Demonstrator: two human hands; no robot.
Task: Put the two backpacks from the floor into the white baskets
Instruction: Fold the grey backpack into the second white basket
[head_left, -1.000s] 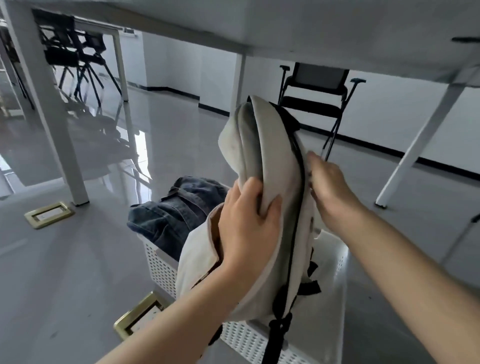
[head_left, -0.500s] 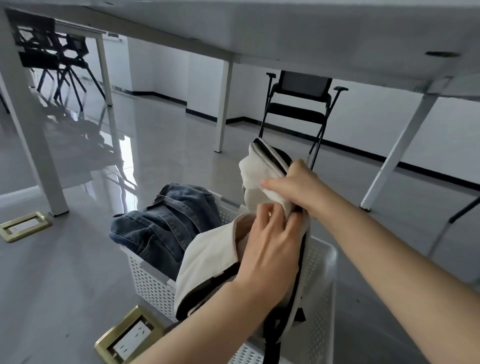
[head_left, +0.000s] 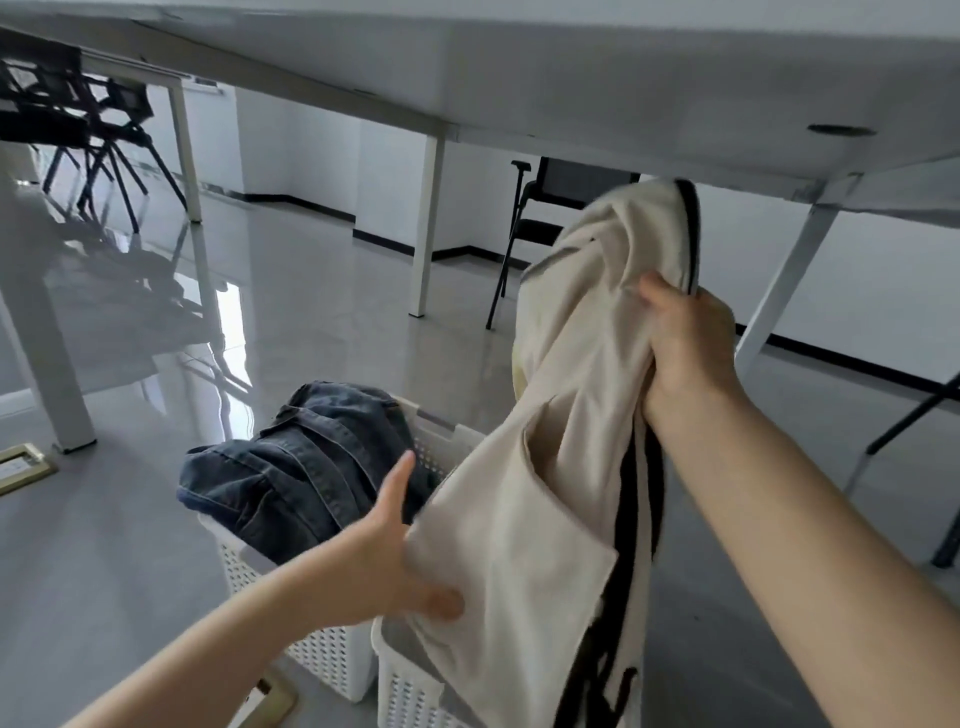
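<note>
A cream backpack (head_left: 561, 441) with black trim hangs stretched and tilted above the near white basket (head_left: 402, 686). My right hand (head_left: 685, 343) grips its upper part, close under the table. My left hand (head_left: 384, 561) pinches the lower left edge of its side pocket. A dark denim backpack (head_left: 306, 462) lies in the far white basket (head_left: 322, 649), bulging over its rim. The near basket's inside is mostly hidden by the cream backpack.
A white table (head_left: 571, 78) spans overhead, with legs at left (head_left: 47, 364), middle (head_left: 426, 228) and right (head_left: 779, 291). A black folding chair (head_left: 524, 228) stands behind. Brass floor sockets sit at left (head_left: 21, 467) and by the baskets (head_left: 275, 701). The grey floor is glossy.
My right hand has lifted the cream backpack's top up and to the right, out of the basket. My left hand slid down to its lower pocket edge.
</note>
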